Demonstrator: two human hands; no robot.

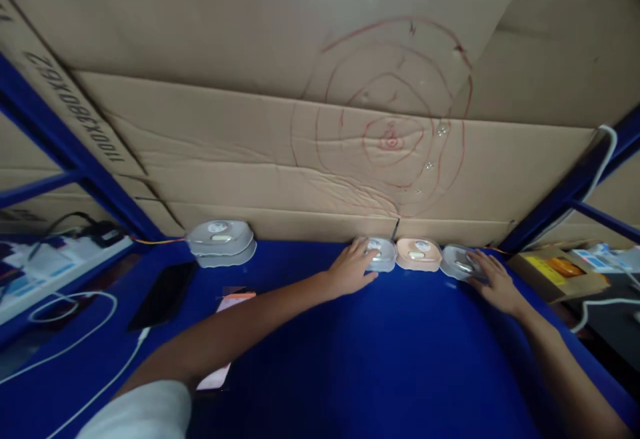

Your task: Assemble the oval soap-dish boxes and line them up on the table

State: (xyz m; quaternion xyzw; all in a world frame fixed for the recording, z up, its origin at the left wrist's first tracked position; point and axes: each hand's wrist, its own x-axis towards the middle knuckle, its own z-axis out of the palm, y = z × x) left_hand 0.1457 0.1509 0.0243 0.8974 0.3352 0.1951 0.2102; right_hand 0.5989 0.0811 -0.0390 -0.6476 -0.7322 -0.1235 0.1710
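Three small plastic boxes with clear lids stand side by side against the cardboard at the back of the blue table. My left hand [351, 269] grips the left end of a grey lidded box [384, 257], its thumb at the front and its fingers over the top. A peach lidded box [419, 256] sits in the middle, touched by neither hand. At the right end, a clear grey lidded box [456, 262] stands slightly turned, and my right hand [495, 282] grips its right side, fingers over the edge. Further left are two stacked grey lidded boxes [221, 244].
A cardboard wall [240, 119] with red rings closes off the back. On the left lie a black phone [163, 296], white cable [113, 372] and power strip [65, 279]. A lit phone [217, 376] is partly under my left forearm. An open carton [555, 276] stands right.
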